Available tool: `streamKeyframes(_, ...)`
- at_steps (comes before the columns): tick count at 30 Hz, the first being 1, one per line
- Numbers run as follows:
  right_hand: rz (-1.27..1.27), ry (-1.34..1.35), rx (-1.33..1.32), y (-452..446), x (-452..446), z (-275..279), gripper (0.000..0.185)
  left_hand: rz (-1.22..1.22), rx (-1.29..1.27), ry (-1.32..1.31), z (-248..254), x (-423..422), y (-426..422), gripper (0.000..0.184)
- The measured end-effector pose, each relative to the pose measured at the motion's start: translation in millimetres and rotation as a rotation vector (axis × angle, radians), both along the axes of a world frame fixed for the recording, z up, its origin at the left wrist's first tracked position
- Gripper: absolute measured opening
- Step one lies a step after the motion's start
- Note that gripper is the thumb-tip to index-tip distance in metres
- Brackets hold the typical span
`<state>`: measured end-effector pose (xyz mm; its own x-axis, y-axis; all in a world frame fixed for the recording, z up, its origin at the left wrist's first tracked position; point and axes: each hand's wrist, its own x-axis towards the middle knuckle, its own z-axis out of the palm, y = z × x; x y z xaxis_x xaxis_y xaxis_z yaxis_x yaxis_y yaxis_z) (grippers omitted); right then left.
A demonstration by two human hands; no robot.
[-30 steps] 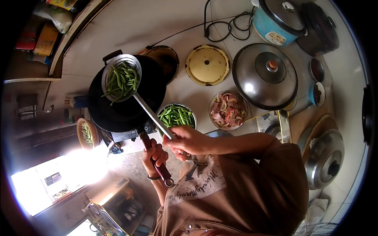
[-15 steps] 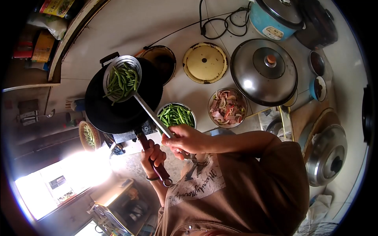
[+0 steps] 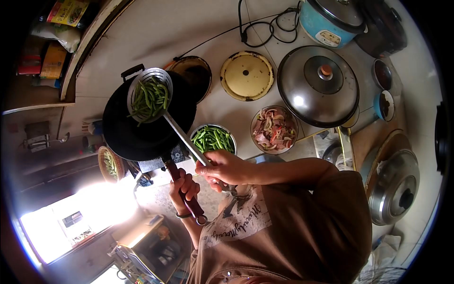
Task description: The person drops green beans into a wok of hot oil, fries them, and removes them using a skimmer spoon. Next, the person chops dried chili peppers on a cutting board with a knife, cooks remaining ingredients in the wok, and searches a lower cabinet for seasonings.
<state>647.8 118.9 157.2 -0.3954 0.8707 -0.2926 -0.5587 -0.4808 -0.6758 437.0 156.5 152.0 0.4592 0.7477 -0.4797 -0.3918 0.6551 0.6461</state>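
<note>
My left hand is wrapped round the dark red handle of a black wok. In my right hand is the metal handle of a slotted skimmer. The skimmer's round head is over the wok, heaped with cooked-looking green beans. Brighter green beans fill a bowl just right of the wok, partly behind my right hand. The wok's inside looks dark, and its contents cannot be made out.
A bowl of sliced meat stands beside a large steel lid. Behind are a yellow enamel lid, a brown-rimmed pot and a blue rice cooker. A wicker basket sits left of the wok; small bowls stand right.
The skimmer head with its beans has shifted slightly to the right over the wok. Both hands keep their grips, and the view has tilted a little.
</note>
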Motion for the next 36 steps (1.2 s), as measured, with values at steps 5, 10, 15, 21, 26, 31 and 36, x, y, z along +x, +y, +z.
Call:
streamKeyframes(5, -0.004, -0.033, 0.001, 0.2, 1.7, -2.4, 0.016, 0.002, 0.014, 0.027, 3.6, 2.7, -0.3, 0.012)
streamKeyframes(10, -0.009, -0.037, 0.008, -0.2, 6.9, -2.2, 0.017, -0.005, 0.003, 0.026, 5.7, 3.7, 0.0, 0.011)
streamKeyframes(15, -0.022, -0.022, 0.009, 0.7, 7.8, -5.2, 0.018, -0.008, 0.020, 0.063, 10.7, 8.4, -1.3, 0.012)
streamKeyframes(21, -0.014, 0.010, 0.011, -0.8, 10.1, -7.2, 0.017, -0.014, 0.007, 0.086, 13.9, 10.7, 0.5, 0.014)
streamKeyframes(26, -0.005, 0.012, 0.015, -2.6, 15.0, -3.9, 0.018, -0.009, 0.006, 0.138, 21.8, 14.2, 2.3, 0.015)
streamKeyframes(31, -0.005, -0.010, 0.016, -4.9, 17.2, -5.2, 0.018, -0.034, 0.026, 0.178, 27.6, 15.5, 4.4, 0.015)
streamKeyframes(36, -0.022, -0.006, 0.016, -5.6, 15.0, -9.5, 0.018, -0.009, 0.009, 0.180, 30.2, 14.9, 6.6, 0.014)
